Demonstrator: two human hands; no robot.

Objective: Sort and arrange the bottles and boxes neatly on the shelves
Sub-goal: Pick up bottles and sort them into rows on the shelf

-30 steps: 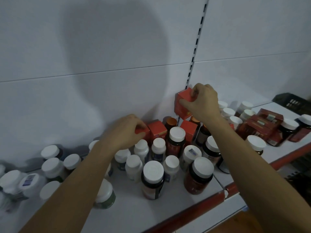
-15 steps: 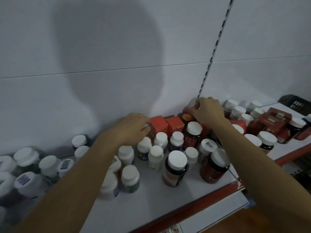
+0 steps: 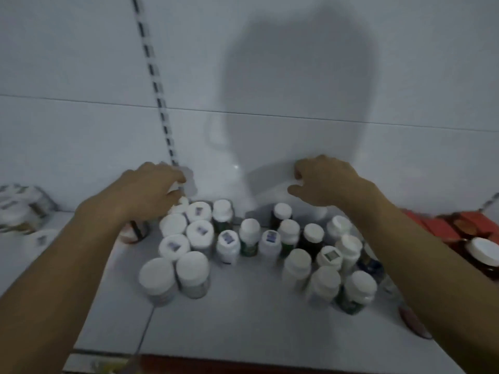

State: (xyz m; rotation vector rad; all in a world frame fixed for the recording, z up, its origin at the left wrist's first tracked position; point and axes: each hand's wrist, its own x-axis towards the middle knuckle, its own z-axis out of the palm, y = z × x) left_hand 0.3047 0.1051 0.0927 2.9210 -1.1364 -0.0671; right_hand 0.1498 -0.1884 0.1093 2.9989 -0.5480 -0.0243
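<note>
A white shelf (image 3: pixel 243 325) backed by a pale panel (image 3: pixel 81 136) fills the view. A slotted upright (image 3: pixel 156 87) runs down the panel at left, and the shadow (image 3: pixel 297 90) of a head falls across its middle.

Several dozen white-capped bottles (image 3: pixel 201 233) stand upright and crowded together at the back half of the shelf, some with small labels on their caps.

The person reaches over them with both bare arms. The left hand (image 3: pixel 151 190) hangs above the rear left of the cluster, at the foot of the upright. Its fingers are curled beside a blurred white object (image 3: pixel 189 182), but the blur hides whether it grips that object. A dark bottle (image 3: pixel 136 230) shows just beneath its wrist.

The right hand (image 3: pixel 326 182) hovers over the rear right of the cluster, close to the panel, with its fingers bent and its thumb out. Whether it holds anything cannot be told.

Red boxes (image 3: pixel 442 228) and a brown jar (image 3: pixel 483 255) with a white lid sit at far right. More containers (image 3: pixel 19 209) lie blurred at far left. A red strip (image 3: pixel 243 367) edges the shelf front.
</note>
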